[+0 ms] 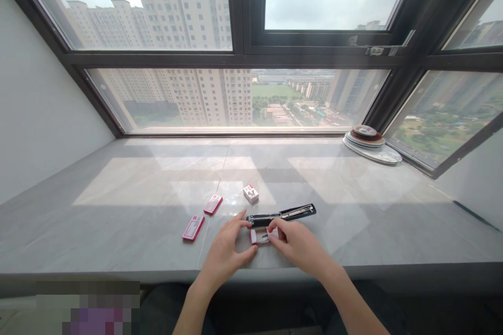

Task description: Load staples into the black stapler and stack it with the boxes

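Observation:
A small red-and-white staple box (257, 236) lies partly open on the sill, with a grey strip showing inside. My left hand (228, 243) spans its left end, thumb at the near edge and a fingertip at the far corner, the index finger raised by the stapler. My right hand (293, 241) pinches the box's right end between thumb and fingers. Right behind the box lies a black stapler (301, 212), its top swung open and its metal channel showing. Its left end is close to my left fingertips.
Two flat red-and-white boxes, one nearer (193, 228) and one farther (213, 204), lie to the left. A small white box (250, 193) sits behind the stapler. Stacked round plates (373, 152) stand in the right back corner. The grey sill's front edge (157, 272) runs close to my wrists.

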`<control>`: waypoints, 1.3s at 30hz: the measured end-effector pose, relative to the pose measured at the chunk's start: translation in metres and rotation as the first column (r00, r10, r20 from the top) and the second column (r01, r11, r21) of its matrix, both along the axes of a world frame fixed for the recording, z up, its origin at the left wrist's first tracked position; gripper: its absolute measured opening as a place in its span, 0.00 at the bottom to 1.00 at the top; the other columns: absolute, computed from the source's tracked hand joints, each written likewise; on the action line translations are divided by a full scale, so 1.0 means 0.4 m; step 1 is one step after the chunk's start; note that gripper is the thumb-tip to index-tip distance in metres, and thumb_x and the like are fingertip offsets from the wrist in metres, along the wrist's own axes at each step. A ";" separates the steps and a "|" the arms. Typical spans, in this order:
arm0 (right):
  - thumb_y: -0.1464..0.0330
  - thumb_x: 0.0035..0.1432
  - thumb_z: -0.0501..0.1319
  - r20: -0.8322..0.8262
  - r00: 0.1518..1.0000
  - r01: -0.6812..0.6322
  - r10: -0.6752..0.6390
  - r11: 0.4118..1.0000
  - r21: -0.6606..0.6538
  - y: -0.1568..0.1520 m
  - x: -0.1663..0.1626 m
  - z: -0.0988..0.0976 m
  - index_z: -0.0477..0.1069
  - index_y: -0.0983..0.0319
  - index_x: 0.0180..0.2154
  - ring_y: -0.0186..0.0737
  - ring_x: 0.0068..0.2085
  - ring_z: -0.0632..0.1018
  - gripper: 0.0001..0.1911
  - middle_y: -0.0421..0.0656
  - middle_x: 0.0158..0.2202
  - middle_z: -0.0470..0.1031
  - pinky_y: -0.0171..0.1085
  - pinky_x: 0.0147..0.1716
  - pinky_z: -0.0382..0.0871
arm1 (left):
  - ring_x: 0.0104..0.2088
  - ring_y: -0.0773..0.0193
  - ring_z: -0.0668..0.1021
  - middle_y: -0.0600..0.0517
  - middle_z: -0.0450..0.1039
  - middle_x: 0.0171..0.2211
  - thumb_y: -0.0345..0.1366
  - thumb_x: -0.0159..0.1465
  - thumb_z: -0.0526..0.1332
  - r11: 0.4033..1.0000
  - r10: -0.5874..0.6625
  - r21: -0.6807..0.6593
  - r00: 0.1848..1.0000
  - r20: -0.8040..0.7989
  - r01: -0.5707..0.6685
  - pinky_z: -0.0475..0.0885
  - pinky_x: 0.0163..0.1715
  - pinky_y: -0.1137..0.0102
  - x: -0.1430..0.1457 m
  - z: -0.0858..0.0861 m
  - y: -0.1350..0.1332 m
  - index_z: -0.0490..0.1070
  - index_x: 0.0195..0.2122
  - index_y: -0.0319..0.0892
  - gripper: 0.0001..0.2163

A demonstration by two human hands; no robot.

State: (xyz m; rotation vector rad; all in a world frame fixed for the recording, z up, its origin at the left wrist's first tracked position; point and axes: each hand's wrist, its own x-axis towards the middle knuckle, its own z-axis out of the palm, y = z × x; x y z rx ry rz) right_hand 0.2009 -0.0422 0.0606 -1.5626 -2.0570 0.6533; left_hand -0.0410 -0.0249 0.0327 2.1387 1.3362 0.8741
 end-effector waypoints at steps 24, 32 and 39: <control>0.46 0.52 0.68 -0.540 0.836 -0.021 -0.095 0.979 -0.204 0.118 0.192 0.014 0.73 0.61 0.42 0.35 0.29 0.70 0.27 0.39 0.31 0.72 0.34 0.28 0.63 | 0.32 0.58 0.76 0.53 0.74 0.29 0.48 0.72 0.53 0.968 0.247 0.102 0.949 -0.194 -0.231 0.63 0.35 0.65 0.150 -0.014 -0.031 0.75 0.51 0.50 0.15; 0.55 0.48 0.71 -0.198 0.977 -0.077 0.078 0.997 0.014 0.196 -0.012 0.019 0.73 0.60 0.30 0.31 0.25 0.64 0.17 0.32 0.21 0.62 0.32 0.25 0.49 | 0.31 0.58 0.76 0.53 0.74 0.28 0.47 0.72 0.53 0.972 0.233 0.082 0.942 -0.242 -0.220 0.60 0.31 0.65 0.144 0.014 -0.025 0.75 0.42 0.51 0.13; 0.59 0.56 0.66 -0.098 0.993 -0.070 0.071 0.997 0.018 0.178 0.020 0.024 0.74 0.59 0.37 0.33 0.26 0.68 0.11 0.33 0.23 0.67 0.33 0.26 0.51 | 0.42 0.53 0.75 0.49 0.73 0.39 0.44 0.64 0.66 0.977 0.102 0.207 0.965 -0.243 -0.051 0.66 0.41 0.60 0.178 0.024 -0.040 0.76 0.45 0.54 0.09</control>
